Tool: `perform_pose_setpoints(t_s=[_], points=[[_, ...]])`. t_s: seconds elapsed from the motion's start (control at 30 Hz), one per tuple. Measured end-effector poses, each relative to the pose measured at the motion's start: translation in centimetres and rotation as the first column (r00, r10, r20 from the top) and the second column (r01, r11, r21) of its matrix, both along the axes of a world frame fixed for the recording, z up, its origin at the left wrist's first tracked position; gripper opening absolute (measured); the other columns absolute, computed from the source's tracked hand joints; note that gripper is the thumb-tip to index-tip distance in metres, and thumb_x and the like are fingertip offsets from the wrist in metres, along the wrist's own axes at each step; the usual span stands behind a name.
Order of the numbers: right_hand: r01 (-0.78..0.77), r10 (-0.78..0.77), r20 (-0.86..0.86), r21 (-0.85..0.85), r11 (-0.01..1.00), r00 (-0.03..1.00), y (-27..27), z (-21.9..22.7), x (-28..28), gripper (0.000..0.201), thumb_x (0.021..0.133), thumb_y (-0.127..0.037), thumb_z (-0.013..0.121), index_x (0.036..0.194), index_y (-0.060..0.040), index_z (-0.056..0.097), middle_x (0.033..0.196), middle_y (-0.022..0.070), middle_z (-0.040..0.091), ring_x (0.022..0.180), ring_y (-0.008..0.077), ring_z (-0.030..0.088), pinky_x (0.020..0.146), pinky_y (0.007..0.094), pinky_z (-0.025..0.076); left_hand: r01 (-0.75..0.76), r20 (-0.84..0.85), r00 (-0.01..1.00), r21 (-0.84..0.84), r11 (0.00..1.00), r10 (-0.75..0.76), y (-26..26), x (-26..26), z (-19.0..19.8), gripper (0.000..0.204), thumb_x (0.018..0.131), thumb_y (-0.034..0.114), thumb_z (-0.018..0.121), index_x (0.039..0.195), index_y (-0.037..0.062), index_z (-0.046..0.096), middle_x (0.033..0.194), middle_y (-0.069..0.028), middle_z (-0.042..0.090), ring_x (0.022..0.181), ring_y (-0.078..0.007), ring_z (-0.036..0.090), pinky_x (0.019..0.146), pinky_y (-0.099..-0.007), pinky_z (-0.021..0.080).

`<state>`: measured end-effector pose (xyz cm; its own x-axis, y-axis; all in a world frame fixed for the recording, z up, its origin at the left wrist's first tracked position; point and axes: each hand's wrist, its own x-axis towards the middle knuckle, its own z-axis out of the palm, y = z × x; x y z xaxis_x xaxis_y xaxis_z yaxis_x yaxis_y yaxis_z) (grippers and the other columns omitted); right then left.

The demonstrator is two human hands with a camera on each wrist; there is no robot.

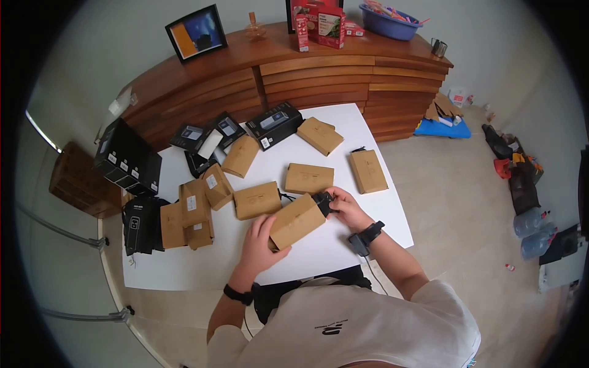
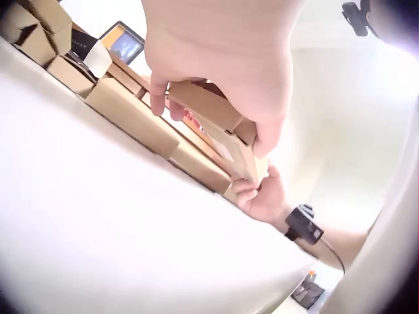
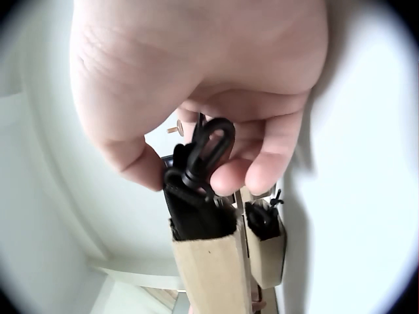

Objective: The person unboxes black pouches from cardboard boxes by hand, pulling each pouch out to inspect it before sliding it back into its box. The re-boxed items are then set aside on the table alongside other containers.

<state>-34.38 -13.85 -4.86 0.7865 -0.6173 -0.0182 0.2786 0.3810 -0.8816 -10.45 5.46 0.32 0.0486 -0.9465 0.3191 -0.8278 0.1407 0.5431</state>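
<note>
My left hand (image 1: 257, 248) grips a brown cardboard box (image 1: 297, 222) by its lower left end, lifted at a slant near the table's front edge. At the box's other end, a black item (image 1: 323, 201) sticks out of the opening. My right hand (image 1: 350, 211) pinches this black item between thumb and fingers. In the right wrist view it shows a black swivel clip (image 3: 191, 180) on a dark body, which goes down into the box. The rest of the item is hidden inside.
More brown boxes lie on the white table (image 1: 257, 273), including one close behind (image 1: 309, 178) and one at the right (image 1: 369, 171). Black printed boxes (image 1: 273, 125) lie at the back, with a black stack (image 1: 127, 158) at the left. A wooden cabinet (image 1: 319, 76) stands behind.
</note>
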Motion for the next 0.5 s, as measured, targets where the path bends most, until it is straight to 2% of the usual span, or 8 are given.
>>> perform_pose_setpoints(t_s=[0.07,0.1,0.13,0.2,0.27,0.4,0.47,0.5], points=[[0.192,-0.215,0.182,0.136,0.972,0.960,0.6,1.8,0.9,0.032,0.091,-0.007,0.060,0.122,-0.0046,0.056,0.109,0.0040,0.063,0.092,0.0116,0.061,0.075,0.0263,0.051,0.034,0.010,0.999,-0.014,0.999,-0.033,-1.4,0.2,3.0,0.080,0.070,0.030,0.084,0.137,0.0046,0.049,0.135,-0.0179,0.047,0.123,-0.0364,0.050,0.103,-0.0457,0.043],[0.197,-0.225,0.218,0.143,0.970,0.949,0.2,2.1,1.1,0.044,0.090,-0.014,0.065,0.131,-0.0067,0.051,0.114,0.0026,0.061,0.103,0.0126,0.059,0.081,0.0268,0.050,0.042,-0.039,0.998,-0.030,0.999,-0.043,-2.0,0.5,4.1,0.081,0.070,0.028,0.084,0.138,0.0048,0.048,0.136,-0.0179,0.047,0.124,-0.0366,0.050,0.104,-0.0452,0.043],[0.196,-0.224,0.209,0.146,0.970,0.952,-0.4,2.6,1.3,0.044,0.090,-0.014,0.065,0.131,-0.0067,0.051,0.114,0.0026,0.061,0.103,0.0126,0.059,0.081,0.0268,0.050,0.048,-0.088,0.995,-0.045,0.998,-0.052,-2.8,0.8,4.7,0.081,0.069,0.026,0.085,0.138,0.0050,0.048,0.137,-0.0179,0.047,0.125,-0.0368,0.049,0.104,-0.0448,0.043],[0.245,-0.222,0.334,-0.030,0.969,0.916,-1.3,3.7,2.2,0.059,0.088,-0.015,0.070,0.140,-0.0077,0.044,0.116,0.0029,0.061,0.104,0.0133,0.060,0.084,0.0262,0.050,0.061,-0.122,0.990,-0.062,0.996,-0.068,-4.8,1.5,5.0,0.082,0.069,0.025,0.085,0.139,0.0051,0.047,0.137,-0.0180,0.046,0.126,-0.0361,0.049,0.105,-0.0439,0.043],[0.261,-0.220,0.321,-0.091,0.961,0.921,-2.6,3.7,2.9,0.073,0.084,-0.019,0.077,0.145,-0.0048,0.040,0.132,0.0089,0.057,0.122,0.0204,0.055,0.106,0.0342,0.043,0.069,-0.148,0.986,-0.063,0.996,-0.077,-6.7,2.5,4.6,0.083,0.069,0.023,0.086,0.140,0.0053,0.046,0.137,-0.0180,0.046,0.126,-0.0354,0.049,0.105,-0.0430,0.043],[0.363,-0.322,0.297,-0.093,0.927,0.899,-4.1,1.1,4.0,0.071,0.083,-0.017,0.079,0.143,-0.0042,0.042,0.129,0.0079,0.060,0.118,0.0182,0.059,0.101,0.0318,0.047,0.142,-0.339,0.927,-0.083,0.986,-0.162,-8.8,3.4,1.4,0.085,0.069,0.017,0.085,0.142,0.0055,0.043,0.138,-0.0164,0.046,0.127,-0.0319,0.049,0.106,-0.0418,0.042],[0.337,-0.296,0.308,-0.088,0.937,0.904,-4.4,0.7,3.8,0.057,0.085,-0.008,0.073,0.136,-0.0060,0.049,0.116,0.0063,0.062,0.104,0.0157,0.062,0.089,0.0310,0.052,0.182,-0.404,0.895,-0.059,0.981,-0.191,-9.1,4.4,0.1,0.084,0.069,0.015,0.084,0.142,0.0051,0.043,0.138,-0.0156,0.046,0.127,-0.0309,0.048,0.106,-0.0416,0.042],[0.303,-0.276,0.334,-0.031,0.952,0.901,-4.3,0.7,3.5,0.055,0.085,-0.008,0.072,0.135,-0.0063,0.048,0.114,0.0075,0.062,0.104,0.0181,0.063,0.087,0.0336,0.054,0.196,-0.492,0.851,-0.029,0.980,-0.184,-9.2,5.0,-0.6,0.083,0.069,0.012,0.083,0.142,0.0042,0.043,0.138,-0.0144,0.045,0.127,-0.0293,0.048,0.106,-0.0409,0.042]])
